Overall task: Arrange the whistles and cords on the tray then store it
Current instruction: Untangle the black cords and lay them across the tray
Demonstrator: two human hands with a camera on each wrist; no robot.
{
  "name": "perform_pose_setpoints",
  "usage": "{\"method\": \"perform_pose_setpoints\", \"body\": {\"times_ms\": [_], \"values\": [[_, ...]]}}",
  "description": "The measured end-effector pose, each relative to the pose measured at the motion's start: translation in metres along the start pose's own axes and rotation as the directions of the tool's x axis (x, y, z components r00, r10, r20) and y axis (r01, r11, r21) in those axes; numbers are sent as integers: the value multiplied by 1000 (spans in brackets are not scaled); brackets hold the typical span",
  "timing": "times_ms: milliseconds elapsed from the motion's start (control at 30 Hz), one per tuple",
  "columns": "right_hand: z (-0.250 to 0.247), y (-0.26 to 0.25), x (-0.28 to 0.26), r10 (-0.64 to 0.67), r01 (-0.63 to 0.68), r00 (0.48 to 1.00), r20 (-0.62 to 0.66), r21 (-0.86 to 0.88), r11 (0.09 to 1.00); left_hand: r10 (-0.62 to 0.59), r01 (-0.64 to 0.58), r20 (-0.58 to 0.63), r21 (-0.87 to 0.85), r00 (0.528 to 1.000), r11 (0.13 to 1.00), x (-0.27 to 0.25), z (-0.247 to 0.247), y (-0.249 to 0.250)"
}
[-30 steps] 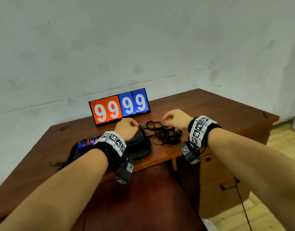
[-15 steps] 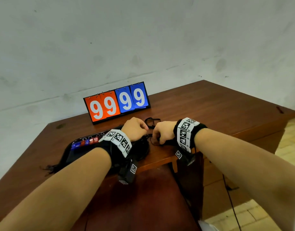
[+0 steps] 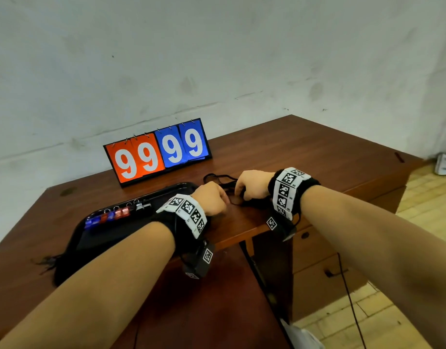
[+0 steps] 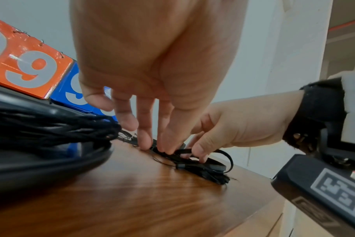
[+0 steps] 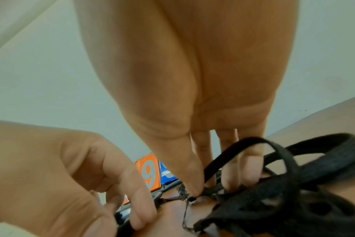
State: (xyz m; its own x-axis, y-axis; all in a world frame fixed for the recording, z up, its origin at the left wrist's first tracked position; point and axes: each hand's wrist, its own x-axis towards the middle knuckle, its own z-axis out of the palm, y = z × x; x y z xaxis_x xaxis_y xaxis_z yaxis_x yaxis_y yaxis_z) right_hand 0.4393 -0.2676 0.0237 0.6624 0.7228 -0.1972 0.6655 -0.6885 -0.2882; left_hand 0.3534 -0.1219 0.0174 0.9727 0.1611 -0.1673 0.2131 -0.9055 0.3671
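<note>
A loose tangle of black cords [image 3: 218, 178] lies on the brown desk [image 3: 305, 157], just right of a black tray [image 3: 91, 238]. Both hands meet over the tangle. My left hand [image 3: 223, 201] points its fingers down and pinches a cord end [image 4: 168, 154] between thumb and fingertips. Close on its right, my right hand [image 3: 238, 192] pinches the cord loops [image 5: 290, 174] with thumb and fingers. A row of blue and red whistles [image 3: 108, 216] lies along the tray's far side. A bundle of black cords [image 4: 51, 128] lies on the tray.
An orange and blue flip scoreboard [image 3: 157, 153] showing 99 99 stands behind the tray near the wall. The desk's front edge [image 3: 242, 234] runs just below my wrists, with drawers [image 3: 325, 273] under the right side. A dark wooden surface [image 3: 204, 311] sits lower in front.
My right hand moved left across the cord tangle and closed on it next to my left hand. My left hand shifted from the tray's right end onto the cords.
</note>
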Motion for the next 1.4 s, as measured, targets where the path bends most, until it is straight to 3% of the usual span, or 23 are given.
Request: {"method": "perform_pose_setpoints", "body": {"times_ms": [167,300,533,733,867,1033,1200,1333,1400], "values": [[-2,12,-13,17,12,986,-168,173,985,31,-30,-28,37,999,999,5,8,13],[-4,22,-20,57,3,971,-233,250,968,41,-41,0,35,999,999,10,17,23],[5,30,-31,80,6,977,-199,399,917,17,-17,-8,54,1000,998,17,26,35],[14,34,-34,49,27,983,-176,401,916,-7,7,-14,43,1000,999,19,28,38],[17,38,-37,10,42,983,-183,281,959,0,2,-41,32,999,999,17,24,37],[14,43,-35,88,-35,969,-230,225,974,21,-26,-133,-31,991,999,15,3,34],[1,26,-32,41,189,894,-447,457,869,93,-124,-257,-109,962,986,13,-17,36],[-7,8,-24,9,250,898,-440,526,813,104,-191,-388,-192,916,963,10,-31,42],[-12,2,-26,6,296,907,-421,649,701,83,-217,-443,-261,893,941,8,-39,42]]}}
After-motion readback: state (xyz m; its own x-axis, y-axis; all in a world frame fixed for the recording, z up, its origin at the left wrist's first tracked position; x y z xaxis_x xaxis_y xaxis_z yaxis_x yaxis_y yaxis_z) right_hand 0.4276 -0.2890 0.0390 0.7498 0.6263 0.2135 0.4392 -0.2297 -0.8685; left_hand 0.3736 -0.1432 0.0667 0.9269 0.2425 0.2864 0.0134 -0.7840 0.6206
